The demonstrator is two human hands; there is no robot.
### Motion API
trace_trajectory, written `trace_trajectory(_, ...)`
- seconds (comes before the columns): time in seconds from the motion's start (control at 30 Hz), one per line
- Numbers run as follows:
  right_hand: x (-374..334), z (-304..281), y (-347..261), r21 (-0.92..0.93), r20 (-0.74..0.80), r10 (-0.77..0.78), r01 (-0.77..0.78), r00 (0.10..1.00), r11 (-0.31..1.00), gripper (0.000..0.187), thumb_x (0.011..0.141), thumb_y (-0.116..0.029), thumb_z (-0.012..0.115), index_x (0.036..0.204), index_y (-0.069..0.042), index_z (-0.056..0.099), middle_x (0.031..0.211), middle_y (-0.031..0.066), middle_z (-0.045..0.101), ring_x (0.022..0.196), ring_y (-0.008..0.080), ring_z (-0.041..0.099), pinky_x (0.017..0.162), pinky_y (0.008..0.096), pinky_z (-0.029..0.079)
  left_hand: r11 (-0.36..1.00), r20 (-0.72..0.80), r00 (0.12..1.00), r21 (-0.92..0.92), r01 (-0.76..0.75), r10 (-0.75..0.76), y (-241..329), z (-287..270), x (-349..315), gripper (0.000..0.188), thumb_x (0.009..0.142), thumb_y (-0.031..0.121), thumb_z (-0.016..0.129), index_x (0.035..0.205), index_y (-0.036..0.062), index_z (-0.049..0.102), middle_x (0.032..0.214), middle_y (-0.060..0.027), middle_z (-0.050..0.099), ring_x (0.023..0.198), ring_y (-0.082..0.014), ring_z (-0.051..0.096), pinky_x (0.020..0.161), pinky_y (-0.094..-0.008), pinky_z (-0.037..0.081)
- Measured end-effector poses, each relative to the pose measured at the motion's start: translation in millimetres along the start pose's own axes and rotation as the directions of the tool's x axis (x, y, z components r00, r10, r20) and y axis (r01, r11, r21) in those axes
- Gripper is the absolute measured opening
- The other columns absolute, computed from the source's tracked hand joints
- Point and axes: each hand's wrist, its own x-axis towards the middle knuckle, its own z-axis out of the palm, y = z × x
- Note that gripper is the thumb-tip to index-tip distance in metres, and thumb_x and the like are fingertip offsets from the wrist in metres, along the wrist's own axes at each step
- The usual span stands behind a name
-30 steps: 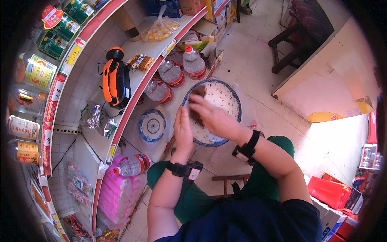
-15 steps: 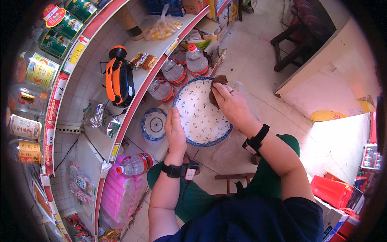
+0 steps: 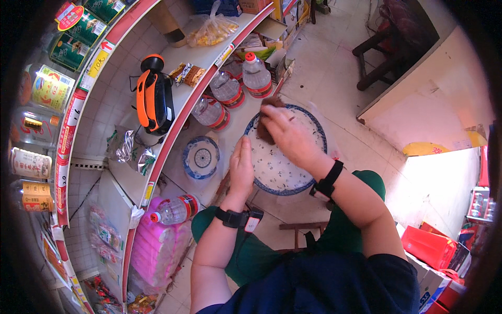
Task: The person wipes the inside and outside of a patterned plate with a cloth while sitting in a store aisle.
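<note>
A large round white plate (image 3: pixel 282 175) with small blue flowers and a blue rim is above the floor in front of me. My left hand (image 3: pixel 242 170) is closed on its left edge, fingers pointing away from me; the part under the rim is hidden. Bunched in my right hand (image 3: pixel 295 138) is a brown cloth (image 3: pixel 265 132), pressed on the far left part of the plate, with one end near the rim. A smaller blue-and-white plate (image 3: pixel 201 157) lies to the left, apart from both hands.
Clear bottles with red labels (image 3: pixel 256 78) stand beyond the plates by a curved shelf (image 3: pixel 178 112). An orange and black lamp (image 3: pixel 151 102) sits on the shelf. Another bottle (image 3: pixel 178 209) lies on pink packs (image 3: pixel 157 248). A dark stool (image 3: pixel 376 57) stands far right.
The large plate has shifted to the right, and my left hand has moved slightly right with it. My right hand has slid the cloth leftward across the plate, from its right side.
</note>
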Motion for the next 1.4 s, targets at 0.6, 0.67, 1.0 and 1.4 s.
trace_trajectory(0.6, -8.8, -34.5, 27.5, 0.097, -0.101, 0.327, -0.318, 0.94, 0.943, 0.031, 0.076, -0.006, 0.07, 0.101, -0.004, 0.051, 0.106, 0.015, 0.06, 0.094, 0.0363, 0.06, 0.078, 0.0419, 0.05, 0.872, 0.14, 0.946, 0.368, -0.324, 0.293, 17.4, 11.3, -15.4, 0.037, 0.097, 0.021, 0.055, 0.125, -0.0033, 0.056, 0.12, -0.0178, 0.063, 0.114, -0.0252, 0.059, 0.097, -0.0331, 0.042)
trace_trajectory(0.67, -15.0, -27.7, 44.4, 0.125, -0.074, 0.435, -0.425, 0.897, 0.897, 0.031, 0.078, -0.007, 0.069, 0.103, -0.003, 0.051, 0.103, 0.0168, 0.061, 0.094, 0.0373, 0.06, 0.078, 0.0422, 0.05, 0.832, 0.118, 0.906, 0.362, -0.42, 0.406, 20.1, 7.4, -13.6, 0.036, 0.097, 0.02, 0.055, 0.124, -0.0035, 0.057, 0.12, -0.0167, 0.063, 0.113, -0.0239, 0.058, 0.097, -0.0332, 0.042)
trace_trajectory(1.0, -36.3, -11.6, 51.6, 0.012, 0.185, 0.645, -0.657, 0.742, 0.753, 0.035, 0.08, -0.03, 0.067, 0.084, 0.004, 0.059, 0.088, 0.0244, 0.06, 0.086, 0.0395, 0.06, 0.075, 0.0447, 0.047, 0.853, -0.057, 0.862, 0.189, -0.486, 0.504, 33.1, -3.7, -8.1, 0.039, 0.098, 0.022, 0.052, 0.128, -0.0026, 0.053, 0.122, -0.0116, 0.059, 0.109, -0.0184, 0.056, 0.096, -0.0307, 0.042)
trace_trajectory(1.4, -25.5, -38.0, 47.3, -0.251, 0.16, 0.258, -0.214, 0.953, 0.944, 0.012, 0.083, -0.008, 0.054, 0.095, -0.007, 0.055, 0.087, 0.0131, 0.061, 0.081, 0.0288, 0.064, 0.08, 0.0451, 0.048, 0.883, 0.193, 0.957, 0.381, -0.275, 0.214, 22.2, -1.6, 4.6, 0.035, 0.091, 0.019, 0.064, 0.117, -0.0037, 0.059, 0.106, -0.0135, 0.067, 0.095, -0.0197, 0.063, 0.085, -0.0303, 0.047)
